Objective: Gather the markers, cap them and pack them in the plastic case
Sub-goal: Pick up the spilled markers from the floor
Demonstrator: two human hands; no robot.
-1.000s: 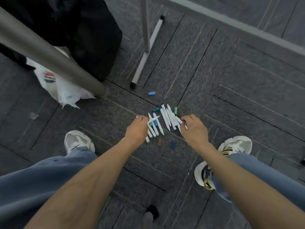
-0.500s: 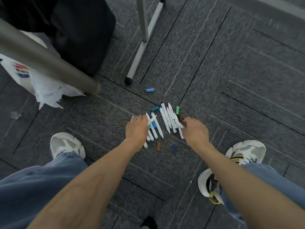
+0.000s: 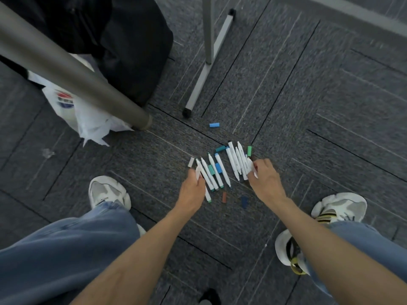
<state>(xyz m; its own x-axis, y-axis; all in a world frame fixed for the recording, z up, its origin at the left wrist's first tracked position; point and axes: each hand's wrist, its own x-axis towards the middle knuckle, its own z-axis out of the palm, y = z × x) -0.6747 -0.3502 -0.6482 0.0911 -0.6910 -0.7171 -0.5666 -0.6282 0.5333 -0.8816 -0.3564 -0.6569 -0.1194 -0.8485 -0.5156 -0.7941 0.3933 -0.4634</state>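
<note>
Left grip [image 3: 191,188] curled, right grip [image 3: 265,180] seemingly pinching

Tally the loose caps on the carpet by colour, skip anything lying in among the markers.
Light blue cap: 1
Teal cap: 1
Green cap: 1
Grey cap: 1
Brown cap: 1
Dark blue cap: 1
Total: 6
</note>
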